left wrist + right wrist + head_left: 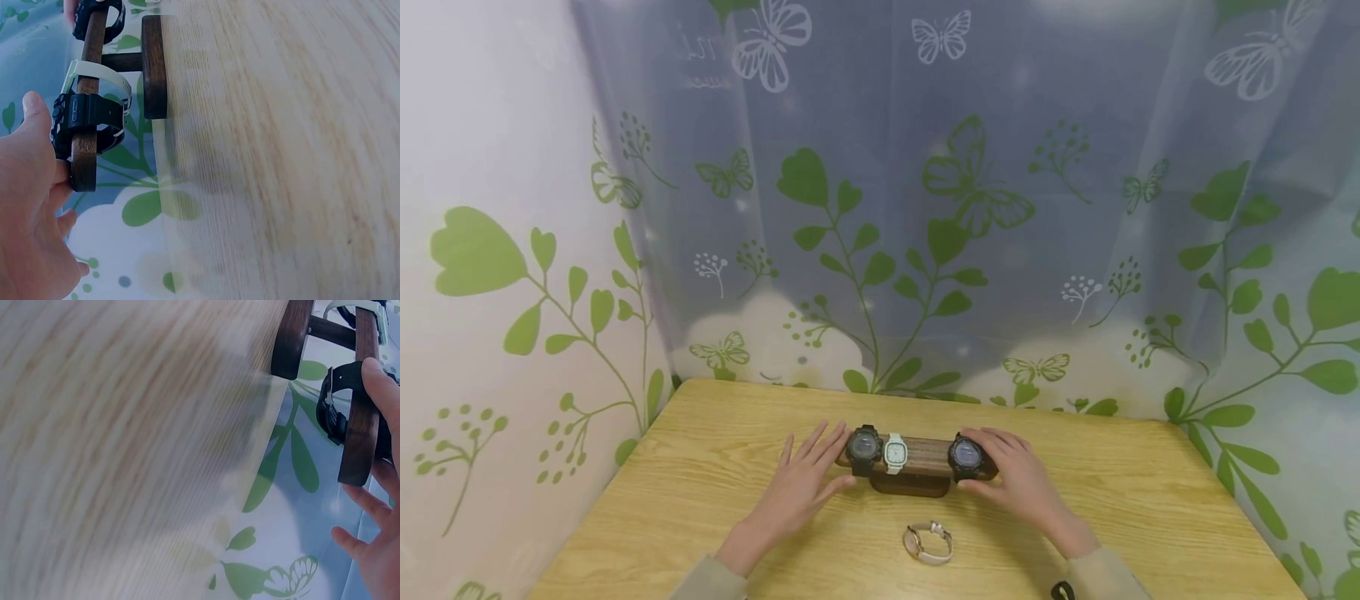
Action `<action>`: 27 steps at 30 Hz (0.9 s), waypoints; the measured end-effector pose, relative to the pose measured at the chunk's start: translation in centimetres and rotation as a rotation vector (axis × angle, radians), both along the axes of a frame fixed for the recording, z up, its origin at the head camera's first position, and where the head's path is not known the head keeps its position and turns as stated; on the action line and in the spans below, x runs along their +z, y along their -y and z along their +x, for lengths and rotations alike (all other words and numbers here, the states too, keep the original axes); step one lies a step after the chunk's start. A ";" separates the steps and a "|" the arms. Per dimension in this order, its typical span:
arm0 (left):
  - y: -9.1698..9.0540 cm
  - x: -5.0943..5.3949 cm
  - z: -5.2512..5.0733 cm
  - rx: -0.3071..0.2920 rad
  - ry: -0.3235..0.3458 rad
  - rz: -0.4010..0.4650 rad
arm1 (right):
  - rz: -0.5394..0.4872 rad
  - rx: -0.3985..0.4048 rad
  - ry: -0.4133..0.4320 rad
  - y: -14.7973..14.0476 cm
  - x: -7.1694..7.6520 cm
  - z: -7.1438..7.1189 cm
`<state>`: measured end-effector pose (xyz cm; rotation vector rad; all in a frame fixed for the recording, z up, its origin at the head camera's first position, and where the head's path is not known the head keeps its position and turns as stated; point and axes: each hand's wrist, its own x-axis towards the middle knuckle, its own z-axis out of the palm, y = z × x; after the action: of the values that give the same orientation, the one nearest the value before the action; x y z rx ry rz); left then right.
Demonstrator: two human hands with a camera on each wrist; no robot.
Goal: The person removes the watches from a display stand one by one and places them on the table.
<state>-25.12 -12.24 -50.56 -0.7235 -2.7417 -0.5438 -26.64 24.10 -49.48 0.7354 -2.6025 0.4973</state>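
Observation:
A dark wooden watch stand [928, 457] bears a black digital watch [865, 447] at its left, a pale mint square-faced watch [895, 452] beside that, and another black watch [966, 453] near its right end. My left hand [790, 492] is at the stand's left end, fingers extended behind the bar; in the left wrist view its thumb [36, 112] stands apart from the black watch. My right hand [1021, 479] holds the right black watch on the bar, its thumb [380, 384] against the strap and fingers behind, partly hidden.
In front of the stand, a watch with a light strap and gold-toned case [928, 542] lies on the wooden table [820, 558]. A small dark object [1063, 591] shows by the right sleeve. Printed curtains [880, 250] hang behind the table's far edge.

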 end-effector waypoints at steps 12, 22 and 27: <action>0.0 0.0 0.0 -0.002 0.000 0.004 | 0.006 -0.010 -0.042 -1.7 0.2 0.4; 0.0 0.0 0.0 -0.003 -0.003 0.007 | 0.004 -0.021 -0.060 -3.1 0.1 0.7; -0.1 0.1 0.1 -0.004 0.007 0.004 | 0.017 -0.042 -0.084 -4.0 0.1 1.0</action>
<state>-25.03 -12.19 -50.41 -0.7273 -2.7461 -0.5531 -25.68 28.11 -49.40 0.6907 -2.5411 0.4224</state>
